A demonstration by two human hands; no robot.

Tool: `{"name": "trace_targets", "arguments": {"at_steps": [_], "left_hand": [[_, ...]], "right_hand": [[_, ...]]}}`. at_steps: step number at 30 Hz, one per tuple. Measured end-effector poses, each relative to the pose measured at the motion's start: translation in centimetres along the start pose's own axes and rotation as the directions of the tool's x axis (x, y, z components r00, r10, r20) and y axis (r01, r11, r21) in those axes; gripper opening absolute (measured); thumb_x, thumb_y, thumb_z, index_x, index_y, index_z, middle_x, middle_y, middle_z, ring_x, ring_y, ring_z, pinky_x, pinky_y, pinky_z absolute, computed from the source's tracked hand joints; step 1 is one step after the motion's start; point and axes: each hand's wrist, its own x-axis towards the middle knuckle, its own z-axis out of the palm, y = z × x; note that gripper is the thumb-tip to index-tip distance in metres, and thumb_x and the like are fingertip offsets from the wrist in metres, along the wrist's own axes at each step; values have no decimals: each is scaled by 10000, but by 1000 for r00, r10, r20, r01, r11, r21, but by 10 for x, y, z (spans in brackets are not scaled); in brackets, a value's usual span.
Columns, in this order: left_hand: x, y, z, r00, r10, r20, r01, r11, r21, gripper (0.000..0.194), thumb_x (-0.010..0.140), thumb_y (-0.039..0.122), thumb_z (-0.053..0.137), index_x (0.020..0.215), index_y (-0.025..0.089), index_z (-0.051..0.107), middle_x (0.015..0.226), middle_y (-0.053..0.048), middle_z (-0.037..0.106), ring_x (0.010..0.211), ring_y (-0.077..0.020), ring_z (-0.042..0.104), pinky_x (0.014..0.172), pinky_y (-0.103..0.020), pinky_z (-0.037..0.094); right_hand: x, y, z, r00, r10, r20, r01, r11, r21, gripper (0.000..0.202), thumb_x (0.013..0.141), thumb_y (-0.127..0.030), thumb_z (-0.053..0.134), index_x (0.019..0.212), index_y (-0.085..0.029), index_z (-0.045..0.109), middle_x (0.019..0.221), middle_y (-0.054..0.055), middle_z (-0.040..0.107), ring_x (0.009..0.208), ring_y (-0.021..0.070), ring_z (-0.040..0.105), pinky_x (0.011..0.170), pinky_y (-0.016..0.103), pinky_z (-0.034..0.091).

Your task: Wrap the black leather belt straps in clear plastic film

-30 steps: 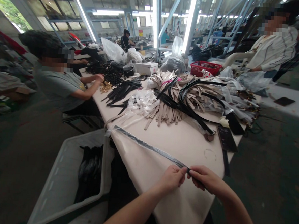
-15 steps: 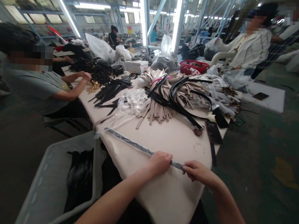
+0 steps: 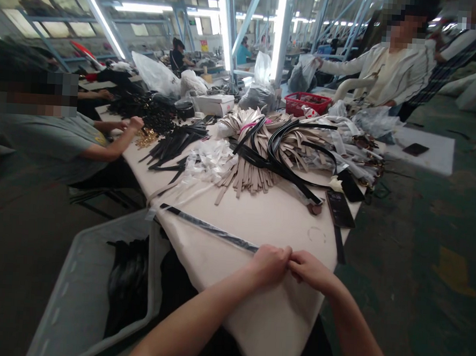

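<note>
While two bare hands meet over the near part of one pale-covered table (image 3: 250, 307), one black strap (image 3: 210, 229) in a clear plastic sleeve runs between them and the table's left edge. It lies slantwise, its far end close to that edge. The left hand (image 3: 271, 263) has its fingers closed around the sleeved strap; the right hand (image 3: 311, 268) touches the left, its fingers pinched shut on the near end, which the hands mostly hide.

Beyond the strap fans one large bundle of beige strips (image 3: 250, 176), too many to count, with one pink tie (image 3: 248, 126) across it. Several long black straps (image 3: 273, 161) curve over the bundle, overlapping too much for a sure count. Left of it are one crumpled heap of white plastic wrap (image 3: 209, 160), one pile of short black strips (image 3: 175, 142) and one small scatter of gold-coloured pieces (image 3: 146, 137). Farther back stand one white box (image 3: 215, 104) and one red basket (image 3: 307, 99).

Near the table's right edge lies one phone (image 3: 341, 209), screen lit. Below the left edge, one white plastic bin (image 3: 93, 228) holds a mass of black strips (image 3: 128, 287). One co-worker (image 3: 58, 140) in grey sits at the left with both hands near the gold pieces; another (image 3: 374, 65), in a light jacket, reaches to one clear bag (image 3: 303, 72).
</note>
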Motion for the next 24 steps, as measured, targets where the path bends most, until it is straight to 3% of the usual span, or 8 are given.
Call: {"name": "trace_targets", "arguments": {"at_steps": [3, 6, 9, 12, 15, 19, 22, 24], "left_hand": [[-4, -11, -6, 998, -39, -53, 40, 999, 16, 304, 812, 262, 635, 1082, 187, 515, 957, -117, 703, 882, -290, 685, 806, -391, 496], [-4, -16, -6, 991, -130, -24, 130, 991, -3, 350, 805, 269, 630, 1122, 183, 512, 920, -106, 707, 830, -288, 685, 729, -371, 503], [2, -3, 0, 999, -46, -15, 44, 995, -85, 364, 848, 300, 596, 1181, 181, 512, 930, -98, 707, 829, -277, 680, 724, -366, 505], [-8, -9, -7, 992, 28, -126, -42, 993, -114, 516, 830, 362, 645, 1290, 184, 494, 1130, -130, 668, 1025, -296, 633, 922, -430, 472], [-45, -64, -31, 961, -43, -273, 18, 995, -95, 613, 813, 331, 657, 1380, 208, 458, 1345, -133, 557, 1268, -312, 483, 1121, -485, 322], [-91, -172, -61, 868, -300, -395, 314, 949, -32, 600, 775, 34, 477, 1358, 175, 502, 1388, -122, 530, 1314, -279, 430, 1136, -478, 312], [-96, -229, -76, 887, -316, -338, 341, 940, 16, 617, 753, -3, 443, 1341, 158, 539, 1354, -121, 554, 1268, -262, 461, 1120, -446, 335], [-88, -250, -86, 917, -304, -259, 321, 947, 26, 521, 782, 33, 455, 1265, 157, 603, 1276, -122, 589, 1203, -256, 503, 1076, -411, 378]], "right_hand": [[-9, 7, -11, 999, 27, 24, -28, 999, 31, 351, 910, -458, 522, 772, -155, 632, 522, -27, 521, 471, 111, 450, 478, 231, 335], [-15, 14, -18, 998, 52, 44, -55, 996, 69, 366, 911, -489, 526, 789, -157, 621, 548, -34, 502, 495, 109, 450, 489, 228, 347], [-8, 9, -15, 997, 9, 78, -15, 997, 75, 359, 905, -484, 527, 768, -161, 605, 555, -29, 510, 495, 111, 458, 493, 231, 345], [-10, 9, -22, 996, 31, 78, -34, 999, 36, 354, 903, -484, 529, 789, -162, 619, 559, -27, 510, 502, 117, 461, 494, 235, 344], [-30, 23, -51, 994, 106, 13, -105, 992, -72, 361, 907, -495, 524, 799, -172, 644, 580, -14, 527, 528, 134, 480, 503, 247, 356], [-50, 38, -87, 979, 182, -92, -201, 938, -283, 344, 870, -489, 569, 751, -187, 684, 675, 56, 642, 598, 194, 573, 538, 290, 388], [-40, 25, -88, 931, 146, -335, -291, 851, -437, 270, 836, -449, 614, 819, -196, 706, 827, 115, 704, 745, 266, 638, 653, 344, 432], [-21, 1, -68, 873, 21, -487, -288, 828, -481, 246, 847, -407, 607, 936, -195, 694, 936, 136, 712, 867, 294, 647, 768, 379, 444]]}}
